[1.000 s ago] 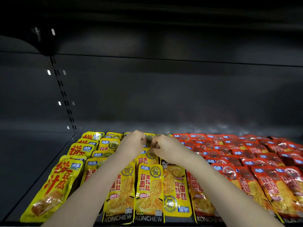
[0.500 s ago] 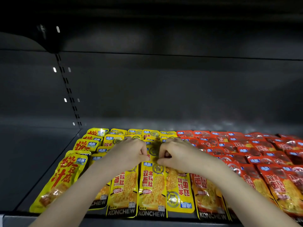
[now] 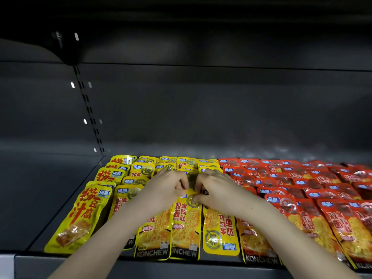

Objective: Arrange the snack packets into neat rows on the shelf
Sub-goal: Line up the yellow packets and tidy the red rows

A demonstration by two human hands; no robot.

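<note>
Yellow snack packets lie in overlapping rows on the left half of a dark shelf, and red packets fill the right half. Both my hands meet over the middle yellow row. My left hand and my right hand have curled fingers that pinch the top edge of one yellow packet between them. One yellow packet just right of it lies upside down. My forearms hide parts of the front packets.
The shelf's left part is bare dark metal, bounded by a side wall. A slotted upright runs up the back panel. The shelf's front lip lies below the packets. Another shelf hangs overhead.
Both hands have drawn back from the rear of the row toward the front, staying together over the middle yellow row. The view has shifted slightly.
</note>
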